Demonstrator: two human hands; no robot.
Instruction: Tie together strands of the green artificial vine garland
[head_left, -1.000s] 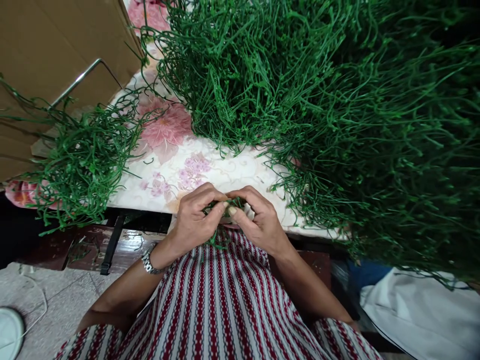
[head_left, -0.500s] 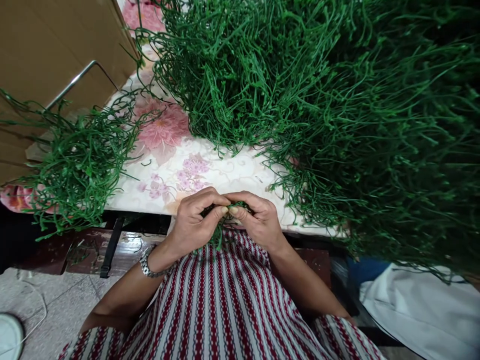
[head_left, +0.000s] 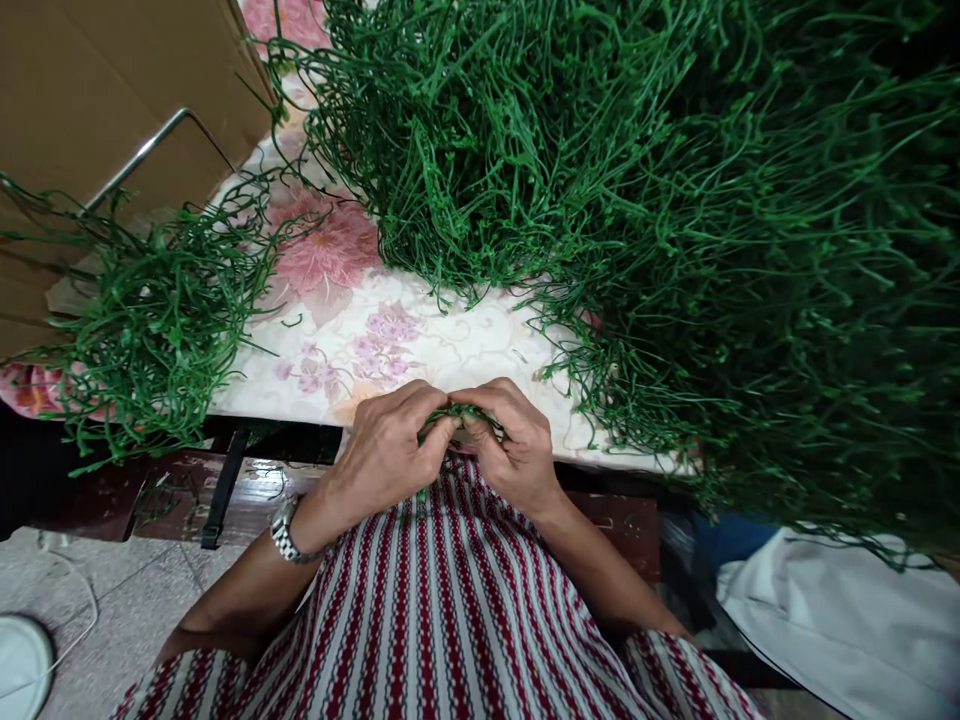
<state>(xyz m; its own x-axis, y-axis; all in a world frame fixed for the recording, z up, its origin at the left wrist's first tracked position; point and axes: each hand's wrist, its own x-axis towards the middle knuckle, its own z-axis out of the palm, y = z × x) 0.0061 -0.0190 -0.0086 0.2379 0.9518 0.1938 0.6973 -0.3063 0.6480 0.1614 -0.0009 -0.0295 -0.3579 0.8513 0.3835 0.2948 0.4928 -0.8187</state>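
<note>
My left hand and my right hand meet in front of my body, at the near edge of the table. Between their thumbs and forefingers they pinch a small bunch of thin green stems. Both hands are closed, and most of the bunch is hidden by the fingers. A large tangled heap of similar stems covers the back and right of the table. A smaller pile of stems lies to the left of my left hand.
A white cloth with pink and purple flowers covers the table. A cardboard box stands at the back left, with a bent metal rod before it. White fabric lies low on the right. A black strap hangs at the left.
My fingers have shifted on the bunch, and the stem ends that hung below my left thumb are now mostly out of sight. My left wrist has moved slightly left and down.
</note>
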